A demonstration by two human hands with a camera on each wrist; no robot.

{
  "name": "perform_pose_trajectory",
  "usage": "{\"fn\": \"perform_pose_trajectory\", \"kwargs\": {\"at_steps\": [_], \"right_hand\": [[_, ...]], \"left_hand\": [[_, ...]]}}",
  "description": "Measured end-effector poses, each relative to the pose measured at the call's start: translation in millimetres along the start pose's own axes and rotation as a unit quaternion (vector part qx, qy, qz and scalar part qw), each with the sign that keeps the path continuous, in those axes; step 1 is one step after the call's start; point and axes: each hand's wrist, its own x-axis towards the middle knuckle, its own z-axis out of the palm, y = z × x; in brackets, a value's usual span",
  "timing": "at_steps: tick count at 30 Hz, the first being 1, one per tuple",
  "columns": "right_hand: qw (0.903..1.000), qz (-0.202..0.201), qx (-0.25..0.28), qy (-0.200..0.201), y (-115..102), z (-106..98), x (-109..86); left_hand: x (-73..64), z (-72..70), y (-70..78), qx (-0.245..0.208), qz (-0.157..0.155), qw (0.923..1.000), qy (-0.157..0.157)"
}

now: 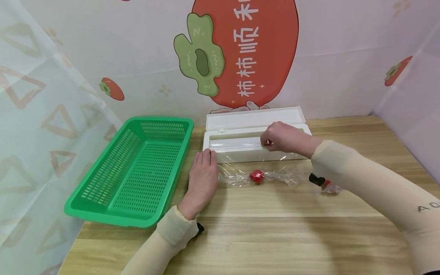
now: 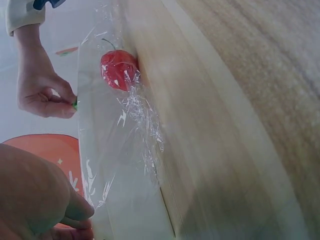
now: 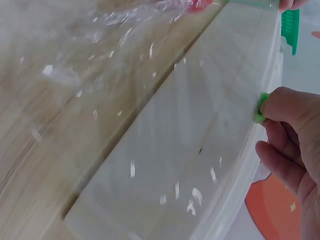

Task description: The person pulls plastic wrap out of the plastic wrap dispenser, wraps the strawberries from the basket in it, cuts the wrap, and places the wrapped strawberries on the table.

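Note:
A white cling film dispenser box [image 1: 240, 156] lies at the back of the table with its lid [image 1: 254, 117] raised. My right hand [image 1: 283, 137] pinches a small green slider [image 3: 260, 107] on the box's edge. The fingers of my left hand [image 1: 203, 173] rest on the box's front left corner, over the film. Clear cling film [image 1: 237, 179] comes down over the box front onto the table. A red pepper [image 1: 256, 176] with a thin stem lies in the film, in front of the box.
A green plastic basket [image 1: 151, 221] stands on the left of the wooden table [image 1: 261, 244]. Another red piece in film [image 1: 330, 187] lies to the right, partly behind my right sleeve. A printed cloth [image 1: 137, 57] hangs behind the table.

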Motion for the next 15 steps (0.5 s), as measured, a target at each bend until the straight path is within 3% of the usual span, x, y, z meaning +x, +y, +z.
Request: {"fn": "perform_pose_trajectory", "kwargs": {"at_steps": [6,15], "right_hand": [[0.9996,-0.006,-0.010,0.026,15,-3,-28.9],[0.9988,-0.016,-0.015,0.043,23,-6,-44.0]], "left_hand": [[0.5,-0.4,1.6,0.007,0.005,1.0000,0.002],[1.5,-3.0,2.2,0.005,0.008,0.9997,0.020]]}}
